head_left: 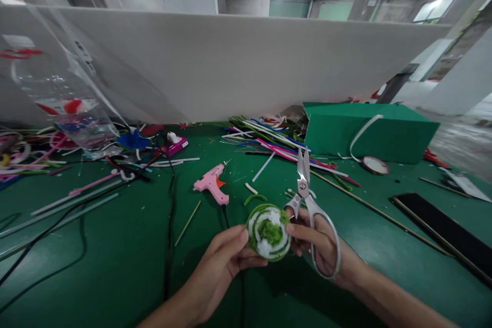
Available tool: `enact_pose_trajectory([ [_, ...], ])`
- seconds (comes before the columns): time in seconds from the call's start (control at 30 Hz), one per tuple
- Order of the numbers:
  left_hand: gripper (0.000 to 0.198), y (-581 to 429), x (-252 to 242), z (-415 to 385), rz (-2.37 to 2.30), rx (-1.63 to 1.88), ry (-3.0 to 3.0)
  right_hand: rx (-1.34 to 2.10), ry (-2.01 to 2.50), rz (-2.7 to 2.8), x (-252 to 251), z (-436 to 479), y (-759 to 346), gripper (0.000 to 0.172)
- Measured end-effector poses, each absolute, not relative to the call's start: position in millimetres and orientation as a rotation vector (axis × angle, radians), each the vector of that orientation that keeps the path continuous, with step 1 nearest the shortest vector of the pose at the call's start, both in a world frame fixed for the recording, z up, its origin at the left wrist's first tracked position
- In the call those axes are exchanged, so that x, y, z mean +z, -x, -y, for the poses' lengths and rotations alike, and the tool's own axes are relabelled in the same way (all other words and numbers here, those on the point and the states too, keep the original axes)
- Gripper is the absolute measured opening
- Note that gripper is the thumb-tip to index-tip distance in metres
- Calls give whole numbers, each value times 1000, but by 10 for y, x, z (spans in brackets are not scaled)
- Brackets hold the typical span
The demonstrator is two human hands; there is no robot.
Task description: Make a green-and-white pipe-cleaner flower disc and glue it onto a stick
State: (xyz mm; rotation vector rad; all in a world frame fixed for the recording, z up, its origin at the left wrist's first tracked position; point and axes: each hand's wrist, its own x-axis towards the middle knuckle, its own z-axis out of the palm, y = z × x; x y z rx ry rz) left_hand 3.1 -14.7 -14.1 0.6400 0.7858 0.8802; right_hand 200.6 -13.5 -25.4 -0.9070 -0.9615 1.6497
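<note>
A round green-and-white coiled piece (pixel 269 231), fuzzy like pipe cleaners, is held up over the table between both hands. My left hand (pixel 226 259) grips its left edge, thumb on the front and fingers beneath. On the opposite edge, my right hand (pixel 317 238) pinches it with thumb and fingertips. Silver scissors (pixel 303 187) hang on that same hand, one handle loop around it, blades pointing up and slightly apart. Just beyond the coil lie a bent green pipe cleaner scrap (pixel 254 198) and a short white piece (pixel 251 188).
A pink glue gun (pixel 213 184) lies on the green table (pixel 126 277), its cord running toward me. Bundled pipe cleaners (pixel 265 136) lie behind. A green box (pixel 369 130) stands back right, a plastic bottle (pixel 65 97) at left. A black phone-like slab (pixel 442 225) rests at right.
</note>
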Motion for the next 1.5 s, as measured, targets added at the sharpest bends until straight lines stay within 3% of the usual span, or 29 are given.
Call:
enact_pose_trajectory([
  [0.93, 19, -36, -137, 153, -943, 925, -694, 1630, 914, 976, -241, 143, -1990, 19],
  [1.5, 17, -46, -35, 133, -888, 835, -1053, 1633, 919, 977, -199, 128, -2045, 21],
])
